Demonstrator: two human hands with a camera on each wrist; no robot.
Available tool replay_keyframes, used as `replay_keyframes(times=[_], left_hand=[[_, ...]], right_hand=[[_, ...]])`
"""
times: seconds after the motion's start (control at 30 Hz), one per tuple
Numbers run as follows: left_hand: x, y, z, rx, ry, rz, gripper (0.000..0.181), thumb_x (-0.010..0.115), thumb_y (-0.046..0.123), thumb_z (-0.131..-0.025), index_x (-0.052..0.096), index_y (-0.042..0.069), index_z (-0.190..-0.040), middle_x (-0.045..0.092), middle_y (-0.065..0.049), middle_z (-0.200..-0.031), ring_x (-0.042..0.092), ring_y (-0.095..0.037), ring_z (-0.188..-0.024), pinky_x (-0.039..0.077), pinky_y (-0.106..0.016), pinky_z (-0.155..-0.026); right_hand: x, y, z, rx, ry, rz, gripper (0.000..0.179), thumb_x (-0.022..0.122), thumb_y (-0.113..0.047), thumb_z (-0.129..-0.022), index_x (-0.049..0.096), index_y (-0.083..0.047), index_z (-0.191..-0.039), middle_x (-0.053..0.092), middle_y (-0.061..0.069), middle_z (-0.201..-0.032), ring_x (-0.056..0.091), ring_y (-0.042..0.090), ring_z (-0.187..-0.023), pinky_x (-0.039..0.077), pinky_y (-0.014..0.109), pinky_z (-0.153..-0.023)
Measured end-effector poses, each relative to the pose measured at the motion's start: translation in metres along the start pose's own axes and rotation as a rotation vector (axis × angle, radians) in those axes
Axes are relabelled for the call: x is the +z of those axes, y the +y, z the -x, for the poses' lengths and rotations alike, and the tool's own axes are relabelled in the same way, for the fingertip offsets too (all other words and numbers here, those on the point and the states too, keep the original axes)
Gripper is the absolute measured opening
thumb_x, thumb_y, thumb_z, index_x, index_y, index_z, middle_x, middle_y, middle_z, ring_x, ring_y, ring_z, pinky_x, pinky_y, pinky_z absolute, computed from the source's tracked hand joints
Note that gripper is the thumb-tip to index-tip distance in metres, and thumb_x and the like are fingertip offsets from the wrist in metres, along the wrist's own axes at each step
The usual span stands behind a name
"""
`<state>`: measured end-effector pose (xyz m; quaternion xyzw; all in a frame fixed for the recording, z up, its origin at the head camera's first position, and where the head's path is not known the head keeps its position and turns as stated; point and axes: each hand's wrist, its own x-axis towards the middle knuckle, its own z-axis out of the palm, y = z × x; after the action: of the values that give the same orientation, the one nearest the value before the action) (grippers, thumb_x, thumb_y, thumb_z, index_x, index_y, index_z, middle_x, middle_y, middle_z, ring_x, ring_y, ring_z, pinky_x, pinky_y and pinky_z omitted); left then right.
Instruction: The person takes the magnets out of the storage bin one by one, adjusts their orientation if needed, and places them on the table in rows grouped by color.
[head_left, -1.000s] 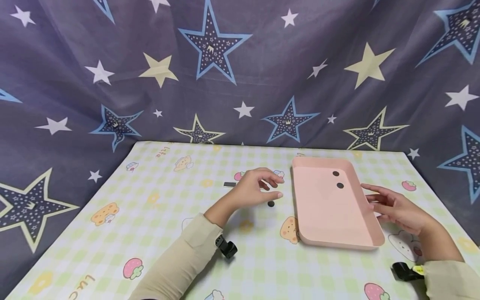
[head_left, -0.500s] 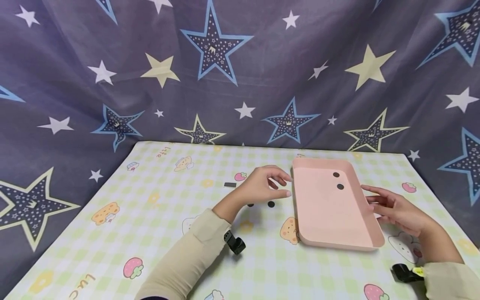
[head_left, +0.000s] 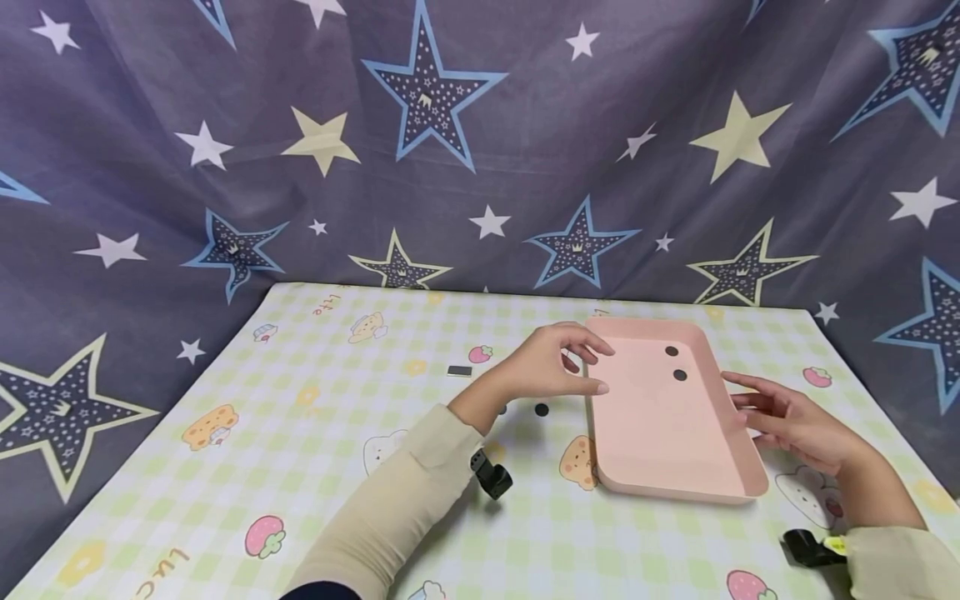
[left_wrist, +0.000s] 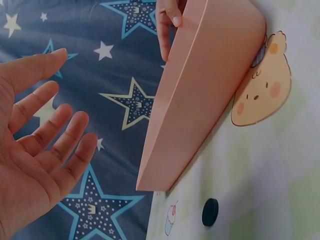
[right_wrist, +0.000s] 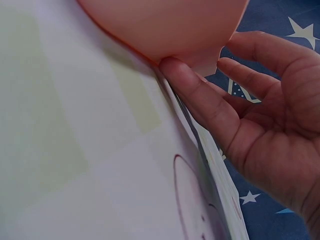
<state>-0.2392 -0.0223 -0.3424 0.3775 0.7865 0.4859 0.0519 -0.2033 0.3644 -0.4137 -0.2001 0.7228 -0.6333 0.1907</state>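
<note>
A shallow pink rectangular tray (head_left: 667,433) stands on the table's right half. Two small round black discs (head_left: 679,375) lie inside it toward the far right. My left hand (head_left: 558,362) is over the tray's left rim, fingers loosely bent; its palm is bare in the left wrist view. My right hand (head_left: 795,421) rests its fingertips against the outside of the tray's right wall, with the thumb (right_wrist: 187,82) low on that wall in the right wrist view. Another black disc (head_left: 542,410) lies on the cloth below the left hand, and one more is partly hidden by the left wrist.
A small dark rectangular piece (head_left: 460,371) with a pale edge lies on the cloth left of the left hand. The checked tablecloth (head_left: 300,483) bears printed cartoon pictures. Behind the table hangs a dark curtain (head_left: 480,125) with stars.
My left hand has moved right, from beside the tray to over its left rim. The right hand and the discs in the tray have stayed put.
</note>
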Motion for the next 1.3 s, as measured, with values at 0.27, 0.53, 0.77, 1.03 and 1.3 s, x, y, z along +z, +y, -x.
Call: replay_keyframes(times=[0.27, 0.53, 0.77, 1.03, 1.3], left_hand=[[0.007, 0.004, -0.015, 0.006, -0.005, -0.004, 0.038, 0.083, 0.013, -0.077, 0.07, 0.009, -0.113, 0.063, 0.0, -0.113, 0.063, -0.008, -0.097, 0.054, -0.025, -0.079], [0.013, 0.008, -0.031, -0.031, -0.009, 0.026, 0.036, 0.083, 0.012, -0.077, 0.071, 0.007, -0.11, 0.065, 0.003, -0.109, 0.063, -0.005, -0.092, 0.055, -0.026, -0.08], [0.018, 0.011, -0.043, -0.035, 0.0, 0.066, 0.033, 0.083, 0.009, -0.077, 0.072, 0.005, -0.108, 0.07, -0.003, -0.107, 0.066, -0.012, -0.093, 0.054, -0.019, -0.076], [0.025, 0.014, -0.059, -0.049, -0.006, 0.057, 0.033, 0.083, 0.008, -0.077, 0.072, 0.005, -0.108, 0.071, 0.0, -0.104, 0.067, -0.01, -0.091, 0.054, -0.019, -0.078], [0.032, 0.014, -0.074, -0.058, -0.015, 0.041, 0.031, 0.083, 0.008, -0.077, 0.073, 0.005, -0.106, 0.072, -0.001, -0.101, 0.066, -0.004, -0.084, 0.052, -0.014, -0.077]], right_hand=[[-0.001, -0.001, 0.0, 0.001, 0.0, 0.016, 0.058, 0.045, 0.003, -0.101, 0.029, -0.015, -0.154, 0.059, -0.005, -0.127, 0.062, 0.012, -0.109, 0.057, 0.038, -0.08], [0.002, -0.001, -0.001, 0.019, 0.023, 0.035, 0.057, 0.046, 0.001, -0.101, 0.031, -0.015, -0.154, 0.06, -0.005, -0.125, 0.062, 0.011, -0.108, 0.057, 0.039, -0.08], [0.003, -0.001, -0.002, 0.038, 0.031, 0.051, 0.057, 0.047, -0.001, -0.102, 0.029, -0.014, -0.154, 0.059, -0.003, -0.124, 0.063, 0.013, -0.106, 0.057, 0.038, -0.08], [0.003, -0.001, -0.001, 0.035, 0.02, 0.037, 0.056, 0.047, 0.0, -0.101, 0.034, -0.02, -0.152, 0.059, -0.004, -0.124, 0.062, 0.011, -0.106, 0.057, 0.038, -0.08], [0.001, 0.0, -0.001, 0.032, 0.006, 0.021, 0.057, 0.046, 0.0, -0.102, 0.03, -0.016, -0.154, 0.06, -0.005, -0.124, 0.062, 0.011, -0.108, 0.057, 0.038, -0.081]])
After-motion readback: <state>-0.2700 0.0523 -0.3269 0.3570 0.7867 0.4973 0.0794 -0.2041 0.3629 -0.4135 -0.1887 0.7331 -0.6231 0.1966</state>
